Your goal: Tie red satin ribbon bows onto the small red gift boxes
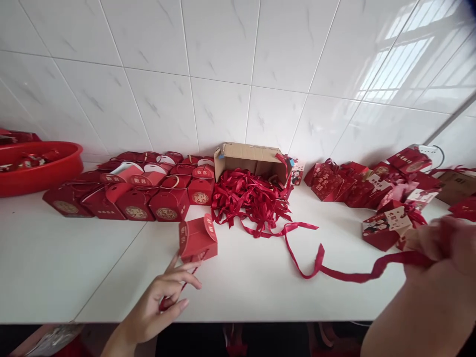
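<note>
Right hand (441, 248) (lower right) clenches red ribbon (349, 275); left hand (161, 295) (lower left) loosely holds cord (162, 303) just beside red box (198, 238).

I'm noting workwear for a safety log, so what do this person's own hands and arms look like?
The left hand and right hand are ungloved, and no sleeves show on the visible forearms. No watch or bracelet shows. The right hand is too blurred to rule out a ring.
</note>
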